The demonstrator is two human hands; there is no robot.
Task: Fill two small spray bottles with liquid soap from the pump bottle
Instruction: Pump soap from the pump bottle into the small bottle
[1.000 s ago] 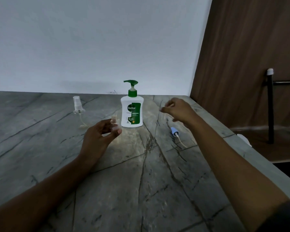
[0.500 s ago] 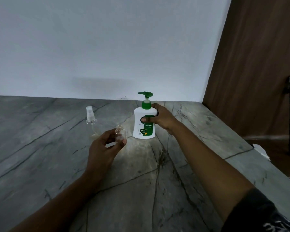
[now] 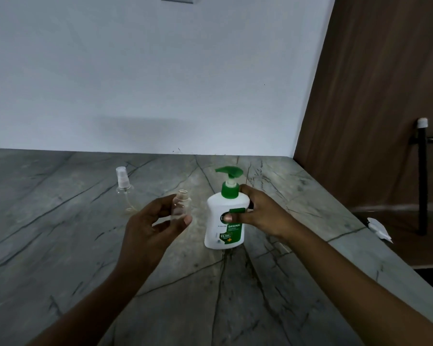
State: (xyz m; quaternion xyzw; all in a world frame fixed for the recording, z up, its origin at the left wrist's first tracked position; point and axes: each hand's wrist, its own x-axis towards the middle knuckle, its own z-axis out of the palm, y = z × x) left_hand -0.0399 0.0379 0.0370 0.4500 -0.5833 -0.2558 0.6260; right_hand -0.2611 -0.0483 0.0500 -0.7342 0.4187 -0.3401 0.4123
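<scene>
Pump bottle (image 3: 224, 221) near mid-counter, white with a green pump, upright with a slight lean, nozzle pointing left; hard to tell whether its base touches the counter (image 3: 60, 245). Gripped at the shoulder by the right hand (image 3: 263, 216): thumb (image 3: 229, 217) laid across the front label, other fingers curled round the back and right side. Just left of it, apart, a small clear bottle (image 3: 181, 204), uncapped, mouth up, below the level of the nozzle. Held by the left hand (image 3: 148, 228), fingers loosely curled round the lower body, thumb tip (image 3: 187, 220) at the base on the right, neck and mouth standing free above the fingers. Behind and left of that hand, not touching it, a second spray bottle (image 3: 123, 183) standing on the counter with its sprayer top on. Broad grey veined surface to the left and in front of both forearms. Back edge against a pale wall (image 3: 160, 83); right edge running diagonally close beside the right forearm, with a wood panel (image 3: 373, 96), a black post (image 3: 422, 176) and a white scrap (image 3: 379, 228) beyond it.
</scene>
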